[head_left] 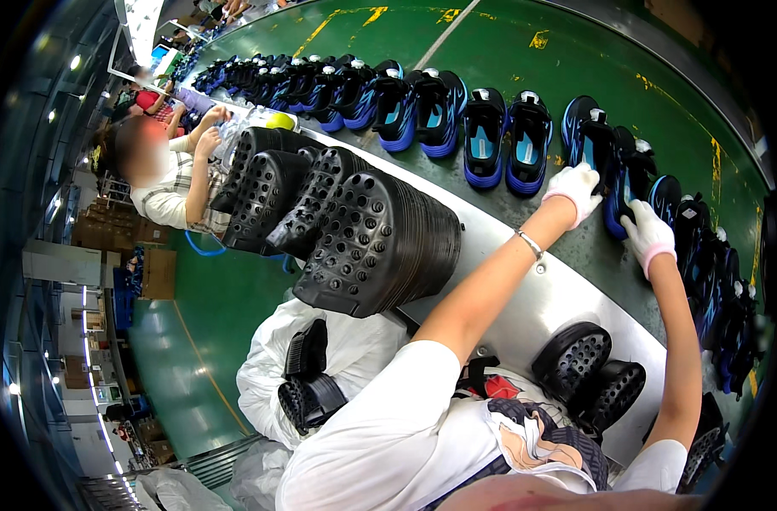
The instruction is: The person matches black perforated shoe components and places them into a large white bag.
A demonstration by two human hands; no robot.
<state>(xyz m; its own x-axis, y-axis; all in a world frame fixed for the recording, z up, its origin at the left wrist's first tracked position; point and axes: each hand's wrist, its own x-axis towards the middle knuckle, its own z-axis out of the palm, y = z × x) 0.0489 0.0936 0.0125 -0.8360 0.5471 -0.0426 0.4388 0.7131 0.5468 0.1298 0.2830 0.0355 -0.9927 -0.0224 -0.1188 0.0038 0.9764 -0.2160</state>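
Both my hands wear white gloves and reach over the line of shoes. My left hand (573, 192) closes on the heel end of a black sneaker (586, 119) with a blue sole and light blue insole. My right hand (649, 235) grips the heel of the matching sneaker (634, 162) just to its right. Some of the fingertips are hidden against the shoes. A finished-looking pair, a left sneaker (485, 140) and a right sneaker (526, 145), stands just left of my hands.
Tall stacks of black perforated sole-shaped pieces (363, 247) stand on the metal table edge (508, 247). Two loose pieces (572, 362) lie near my body. More sneakers (397, 111) line both sides. White bags (278, 358) sit at lower left; another person (163, 187) works farther left.
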